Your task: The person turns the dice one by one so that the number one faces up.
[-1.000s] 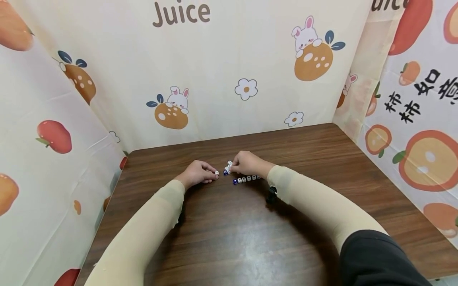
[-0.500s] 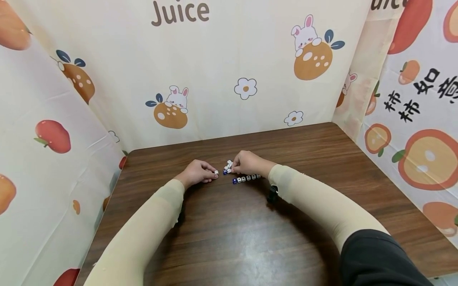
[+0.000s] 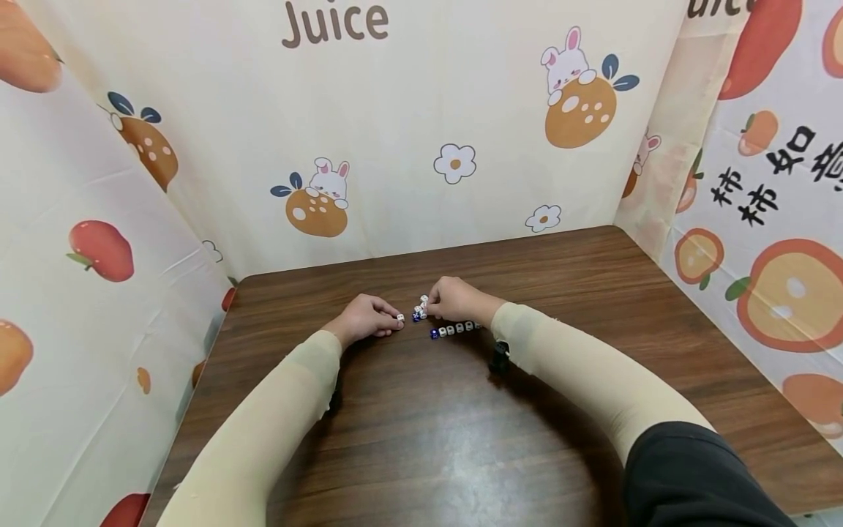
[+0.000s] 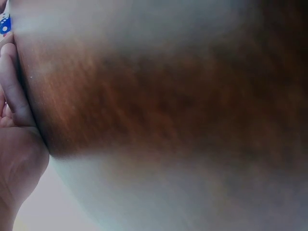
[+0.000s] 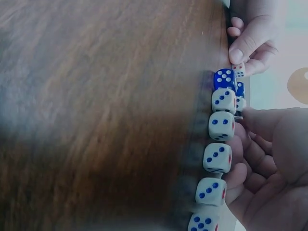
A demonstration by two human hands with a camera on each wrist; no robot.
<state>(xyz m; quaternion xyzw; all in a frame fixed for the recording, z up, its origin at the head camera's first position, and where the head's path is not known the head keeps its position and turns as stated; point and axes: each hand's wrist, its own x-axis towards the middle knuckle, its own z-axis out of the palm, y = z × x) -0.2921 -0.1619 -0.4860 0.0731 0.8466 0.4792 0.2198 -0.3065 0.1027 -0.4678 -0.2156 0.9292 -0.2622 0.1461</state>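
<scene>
Pinching left hand [image 3: 362, 319]: fingers grip a white die [image 3: 400, 318] at their tips, just left of the dice cluster [image 3: 418, 310]; a loose pinch could let it slip or turn.
Right hand [image 3: 456, 300]: curled fingers at the cluster's right side; cannot tell whether they grip a die. A sideways nudge could scatter the cluster.
Dice row [image 5: 217, 158]: on the tabletop [image 3: 395, 410], near side of the right hand; a dipping wrist could knock it crooked.
</scene>
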